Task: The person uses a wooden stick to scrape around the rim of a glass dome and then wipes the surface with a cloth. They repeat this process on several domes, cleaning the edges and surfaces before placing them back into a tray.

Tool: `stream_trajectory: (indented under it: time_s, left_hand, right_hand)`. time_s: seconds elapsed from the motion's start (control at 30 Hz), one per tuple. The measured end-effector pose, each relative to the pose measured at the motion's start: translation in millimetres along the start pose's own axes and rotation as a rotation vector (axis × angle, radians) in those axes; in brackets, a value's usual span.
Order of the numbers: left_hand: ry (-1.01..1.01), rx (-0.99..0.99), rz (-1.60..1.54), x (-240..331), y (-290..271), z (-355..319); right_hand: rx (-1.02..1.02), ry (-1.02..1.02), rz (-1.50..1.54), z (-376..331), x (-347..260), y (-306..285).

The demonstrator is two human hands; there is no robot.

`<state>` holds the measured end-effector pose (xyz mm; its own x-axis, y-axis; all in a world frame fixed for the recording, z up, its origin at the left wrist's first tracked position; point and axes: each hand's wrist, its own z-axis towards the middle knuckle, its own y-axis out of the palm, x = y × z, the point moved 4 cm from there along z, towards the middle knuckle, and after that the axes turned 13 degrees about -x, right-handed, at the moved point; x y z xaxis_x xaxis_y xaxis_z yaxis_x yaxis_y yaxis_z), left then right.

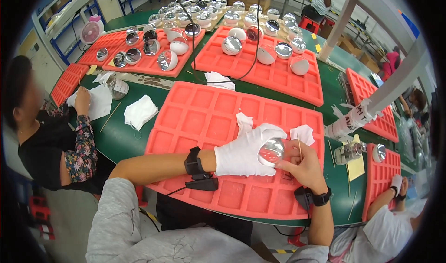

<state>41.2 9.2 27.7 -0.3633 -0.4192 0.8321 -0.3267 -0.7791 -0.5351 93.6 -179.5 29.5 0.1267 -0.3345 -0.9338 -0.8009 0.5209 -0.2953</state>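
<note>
Right of centre, over the red tray (195, 123), your gloved left hand (244, 154) cups the chrome dome (271, 150), fingers curled steadying it, while your right hand (304, 168) pinches a thin stick (299, 149) at its edge.

We are seeing a mirror-glossy, chrome-like dome (271, 150) against a white cloth glove (246, 151), over a matt red, foam-like tray (204, 114) on the smooth green table (121, 137).

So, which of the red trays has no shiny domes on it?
The red tray directly under the person's hands: its compartments hold only white cloth pieces, while the farther trays carry domes.
</note>
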Motion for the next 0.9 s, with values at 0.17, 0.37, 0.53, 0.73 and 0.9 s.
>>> stream_trajectory:
  time_s: [0.17,0.37,0.53,0.73,0.9]
  left_hand:
    - [0.036,-0.082,0.150,-3,7,1]
    - [0.059,0.002,0.241,5,10,-1]
    - [0.070,0.055,0.336,12,12,0]
    - [0.095,0.063,0.340,11,23,2]
    - [0.122,0.117,0.375,14,22,3]
  right_hand:
    - [-0.045,0.000,-0.022,-2,-8,0]
    - [-0.030,0.007,0.037,-4,-4,-2]
    - [-0.099,0.080,-0.102,-11,-11,-5]
    - [-0.151,0.034,-0.162,-17,-12,2]
    - [-0.131,0.006,-0.310,-18,-21,2]
